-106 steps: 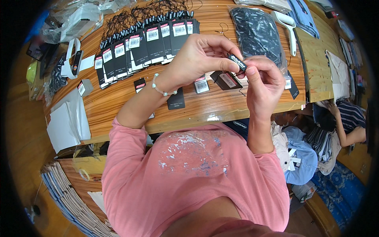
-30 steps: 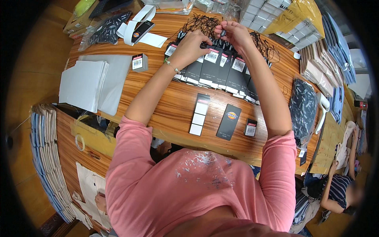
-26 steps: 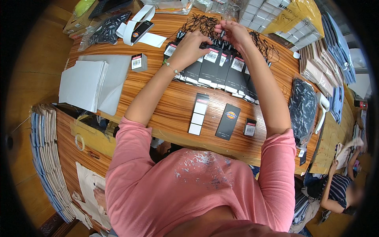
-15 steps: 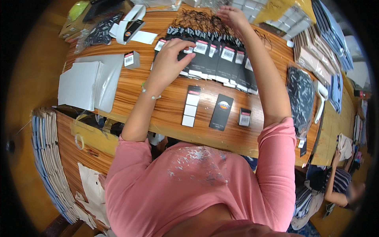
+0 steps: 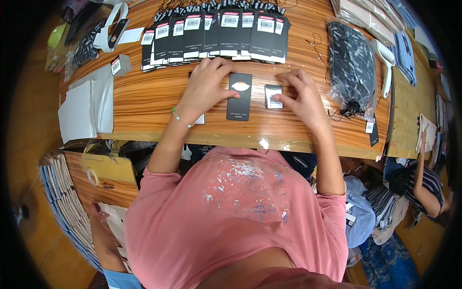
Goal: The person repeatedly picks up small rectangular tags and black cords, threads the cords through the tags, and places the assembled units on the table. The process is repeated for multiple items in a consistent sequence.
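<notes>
My left hand (image 5: 206, 89), fingers apart, reaches over a long strip tag with white panels, which it mostly covers. Its thumb tip rests at the left edge of a dark hang tag (image 5: 239, 103) with an oval logo. Just to the right lies a small label stack (image 5: 273, 98) with a barcode. My right hand (image 5: 304, 98) is beside that stack, its thumb at the right edge and its fingers spread above the table. Beyond both hands runs an overlapping row of black hang tags (image 5: 231, 36) with barcode stickers and dark strings.
At left are a grey label block (image 5: 121, 65), white sheets (image 5: 77, 113) and clear plastic. To the right lie a bag of dark string loops (image 5: 351, 65), a white-handled tool (image 5: 385, 62) and packed garments (image 5: 368, 14). Other people's arms show at both sides.
Both hands have come back from the tag row toward the near edge, the left to the strip and dark tag, the right to the small label stack. The view has shifted too.
</notes>
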The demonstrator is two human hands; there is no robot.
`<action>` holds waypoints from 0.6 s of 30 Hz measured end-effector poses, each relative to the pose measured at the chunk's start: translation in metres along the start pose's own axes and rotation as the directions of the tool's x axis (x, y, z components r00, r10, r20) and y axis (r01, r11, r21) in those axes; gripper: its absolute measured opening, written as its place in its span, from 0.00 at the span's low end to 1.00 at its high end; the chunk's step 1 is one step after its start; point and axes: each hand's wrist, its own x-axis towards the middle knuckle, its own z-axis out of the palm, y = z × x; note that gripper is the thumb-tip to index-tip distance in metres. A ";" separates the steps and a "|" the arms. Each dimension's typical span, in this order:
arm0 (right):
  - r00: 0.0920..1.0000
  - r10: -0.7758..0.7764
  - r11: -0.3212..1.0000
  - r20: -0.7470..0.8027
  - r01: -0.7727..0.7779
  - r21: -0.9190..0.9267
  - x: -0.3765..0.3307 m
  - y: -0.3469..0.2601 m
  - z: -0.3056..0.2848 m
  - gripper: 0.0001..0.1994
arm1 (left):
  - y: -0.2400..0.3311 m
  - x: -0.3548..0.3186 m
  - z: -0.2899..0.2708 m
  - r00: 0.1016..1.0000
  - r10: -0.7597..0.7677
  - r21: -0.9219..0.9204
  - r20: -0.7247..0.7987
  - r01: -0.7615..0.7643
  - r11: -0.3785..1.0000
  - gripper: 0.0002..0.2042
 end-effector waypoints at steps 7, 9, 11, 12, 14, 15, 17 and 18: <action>0.994 -0.063 0.998 -0.086 0.065 0.015 -0.010 0.018 0.014 0.13 | 0.008 -0.004 -0.002 0.995 0.047 0.013 -0.084 -0.046 0.999 0.24; 0.997 -0.009 0.994 -0.075 0.017 0.106 -0.010 0.017 0.012 0.12 | 0.011 -0.006 -0.005 0.996 0.009 -0.127 -0.088 -0.020 0.992 0.19; 0.994 0.107 0.959 -0.008 -0.101 0.265 -0.010 0.014 0.009 0.12 | 0.008 -0.012 -0.002 0.974 -0.187 -0.639 0.131 0.227 0.735 0.17; 0.988 0.151 0.923 0.021 -0.148 0.356 -0.010 0.014 0.009 0.11 | 0.008 -0.012 -0.001 0.936 -0.227 -0.797 0.269 0.348 0.493 0.15; 0.969 0.233 0.819 0.085 -0.242 0.521 -0.014 0.014 0.008 0.10 | 0.016 -0.012 -0.006 0.933 -0.244 -0.852 0.263 0.344 0.395 0.15; 0.976 0.206 0.780 0.070 -0.207 0.591 -0.018 0.013 0.008 0.10 | 0.020 -0.012 -0.007 0.926 -0.260 -0.868 0.275 0.355 0.347 0.15; 0.987 0.159 0.687 0.034 -0.135 0.714 -0.023 -0.003 0.013 0.08 | 0.028 -0.013 -0.004 0.927 -0.305 -0.875 0.219 0.325 0.359 0.15; 0.979 0.153 0.672 0.132 -0.201 0.713 -0.026 -0.015 0.008 0.08 | 0.033 -0.012 0.001 0.935 -0.286 -0.873 0.210 0.310 0.376 0.14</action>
